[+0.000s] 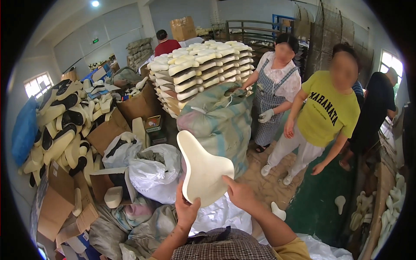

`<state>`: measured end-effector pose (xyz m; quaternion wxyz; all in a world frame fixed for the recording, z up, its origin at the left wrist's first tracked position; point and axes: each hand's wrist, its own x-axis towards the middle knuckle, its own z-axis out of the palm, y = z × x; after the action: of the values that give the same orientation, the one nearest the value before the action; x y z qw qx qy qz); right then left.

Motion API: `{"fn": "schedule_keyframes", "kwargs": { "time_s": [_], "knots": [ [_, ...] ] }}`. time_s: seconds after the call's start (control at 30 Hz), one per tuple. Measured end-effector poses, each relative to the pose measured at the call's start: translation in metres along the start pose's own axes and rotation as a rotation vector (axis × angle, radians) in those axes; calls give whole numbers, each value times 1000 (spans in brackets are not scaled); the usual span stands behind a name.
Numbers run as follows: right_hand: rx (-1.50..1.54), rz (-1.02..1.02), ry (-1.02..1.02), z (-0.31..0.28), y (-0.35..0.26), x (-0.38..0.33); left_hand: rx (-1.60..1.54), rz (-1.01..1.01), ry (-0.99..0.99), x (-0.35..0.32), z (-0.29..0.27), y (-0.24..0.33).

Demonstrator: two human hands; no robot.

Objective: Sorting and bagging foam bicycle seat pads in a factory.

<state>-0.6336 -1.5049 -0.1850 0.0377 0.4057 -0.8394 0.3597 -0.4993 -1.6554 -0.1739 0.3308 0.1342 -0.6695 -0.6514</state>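
A cream foam bicycle saddle pad (204, 171), smooth and wide at one end with a narrow nose pointing up and left, is held up in front of my body. My left hand (187, 207) grips its lower left edge, thumb on the near face and the other fingers partly behind it. At the lower right edge my right hand (241, 193) holds on too, with one fingertip pressed on the pad's face. Behind the pad stands a big stuffed woven sack (221, 125), green and white. White plastic sacking (223, 216) lies beneath my hands.
A heap of similar pads (65, 134) fills the left side, beside open cardboard boxes (56, 199). Full white sacks (156, 173) stand left of my hands. Layered pads (201, 69) form a tall stack behind. Two people (277, 86) stand at right; loose pads (340, 203) lie on the floor.
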Motion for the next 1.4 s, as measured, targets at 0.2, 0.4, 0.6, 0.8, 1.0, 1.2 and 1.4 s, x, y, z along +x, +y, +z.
{"fn": "schedule_keyframes", "kwargs": {
  "time_s": [0.2, 0.4, 0.6, 0.8, 1.0, 1.2, 1.4],
  "knots": [
    [-52, -54, -73, -19, 11, 8, 103, 50, 22, 17, 21, -11],
    [20, -26, -49, -21, 11, 22, 133, 5, 46, 24, 35, -2],
    [34, -41, 72, -24, 32, 29, 162, 19, 4, 25, 37, -6],
    [-55, -14, -61, -19, 38, 18, 116, 11, 70, 33, 39, -8],
    [80, -28, 41, -13, 37, 33, 132, 18, 12, 36, 47, -13],
    [-46, 0, -43, -4, 52, 30, 180, 83, 81, 30, 36, -12],
    [95, -8, 14, 0, 41, 31, 322, -85, 40, 21, 45, 5]
  ]
}}
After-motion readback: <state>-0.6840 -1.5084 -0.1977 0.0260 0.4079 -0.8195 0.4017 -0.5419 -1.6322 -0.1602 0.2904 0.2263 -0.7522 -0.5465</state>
